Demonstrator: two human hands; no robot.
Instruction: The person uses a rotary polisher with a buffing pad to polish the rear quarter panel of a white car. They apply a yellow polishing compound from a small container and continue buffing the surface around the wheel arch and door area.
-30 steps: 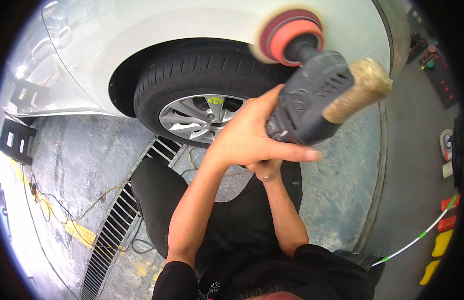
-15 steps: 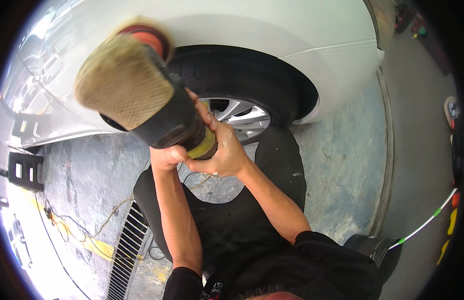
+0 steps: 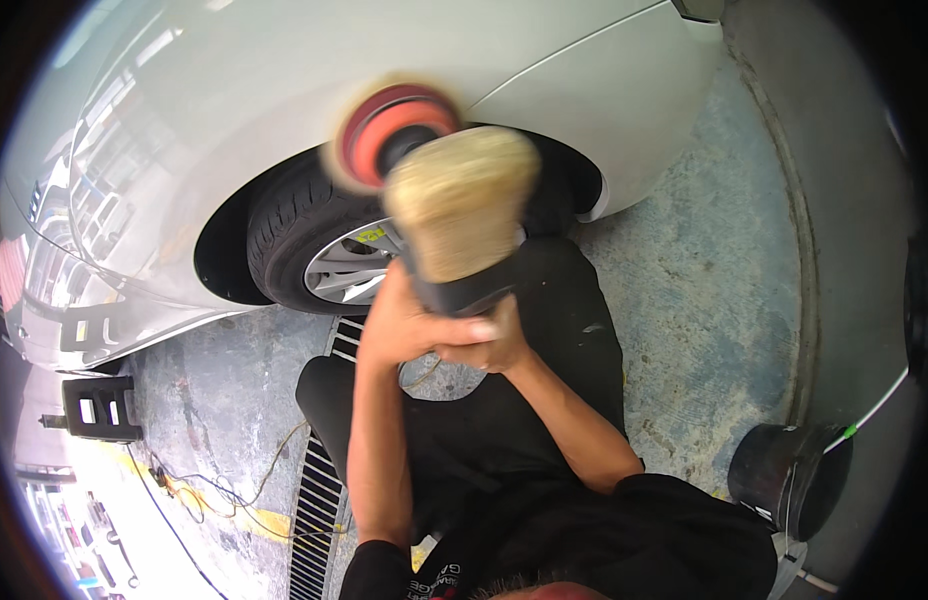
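Note:
Both of my hands grip a black power polisher (image 3: 454, 225) held up in front of me. My left hand (image 3: 399, 325) wraps its body from the left, and my right hand (image 3: 494, 345) closes on it from below. The tool's tan, dusty rear end points at the camera. Its orange-red foam pad (image 3: 389, 135) is blurred and sits against the silver car body (image 3: 284, 90), just above the wheel arch. Below the pad are the black tyre (image 3: 294, 230) and silver alloy wheel (image 3: 344, 270).
I crouch on a stained concrete floor (image 3: 704, 290) in black trousers. A metal drain grate (image 3: 319, 500) runs under my left leg. A yellow cable (image 3: 234, 490) trails at lower left, a black stand (image 3: 99, 410) at left, a black bucket (image 3: 784, 475) at lower right.
The polisher has swung from upper right to the left and now back to the centre, its pad staying on the panel above the wheel arch. Both hands kept their grip.

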